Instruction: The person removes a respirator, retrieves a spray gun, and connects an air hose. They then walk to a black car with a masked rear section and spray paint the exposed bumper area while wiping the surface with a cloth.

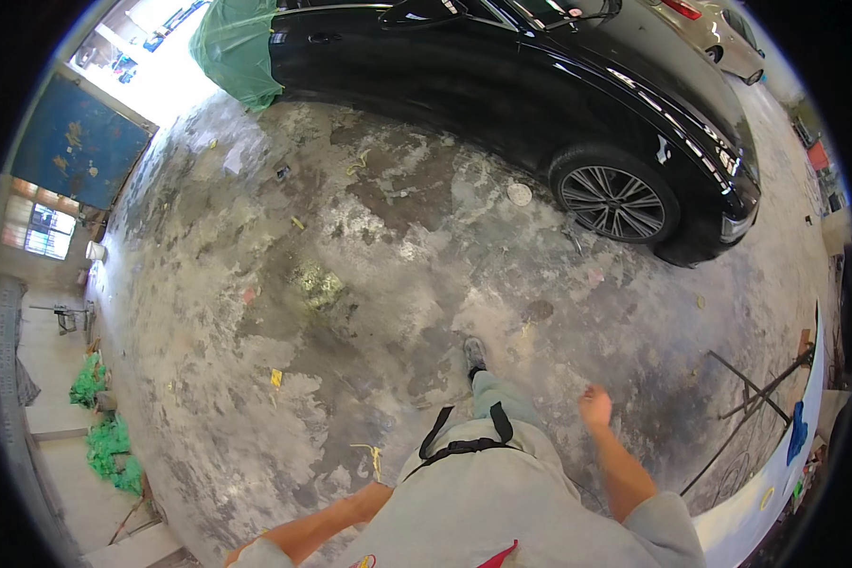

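My right hand (594,407) hangs beside my body above the floor, its fingers curled in and nothing showing in them. Bent across at my waist, my left arm (336,516) runs behind the edge of my grey shirt (483,502), and the fingers of that hand are hidden. A black strap belt (464,447) with two loose ends crosses my front. One shoe (474,353) is out ahead of me on the stained concrete floor (398,284). Neither hand touches the black car (426,71) standing ahead.
Green plastic film (237,52) covers the car's rear part. A metal stand (753,398) and a white curved panel (757,502) are at my right. Green crumpled netting or film (109,440) lies along the left wall. A light-coloured car (724,38) stands at far right.
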